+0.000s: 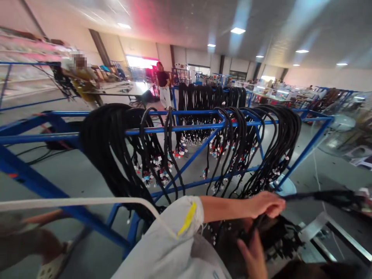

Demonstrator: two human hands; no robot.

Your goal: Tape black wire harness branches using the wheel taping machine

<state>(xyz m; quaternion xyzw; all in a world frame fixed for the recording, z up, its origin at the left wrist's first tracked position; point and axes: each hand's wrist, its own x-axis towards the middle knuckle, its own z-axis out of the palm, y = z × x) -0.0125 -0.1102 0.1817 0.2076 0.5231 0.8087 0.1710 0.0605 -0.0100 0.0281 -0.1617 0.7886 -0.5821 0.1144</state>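
Observation:
My left hand (pixel 266 204) reaches across from the left in a white sleeve with a yellow tag. Its fingers are closed over a black cable (pixel 325 197) that stretches away to the right. Just below lies a bundle of black cables (pixel 279 234) with small connectors. My right hand (pixel 253 255) comes up from the bottom edge, thumb raised, with its fingers curled into that bundle. Only part of this hand shows.
A blue metal rack (pixel 186 128) hung with several loops of black cable harness stands straight ahead, and a second loaded rack (pixel 212 97) is behind it. A fan (pixel 343 128) is at the right, a metal frame (pixel 340 232) at the lower right, and a white bar (pixel 87 201) at the lower left. Two people stand by tables at the back.

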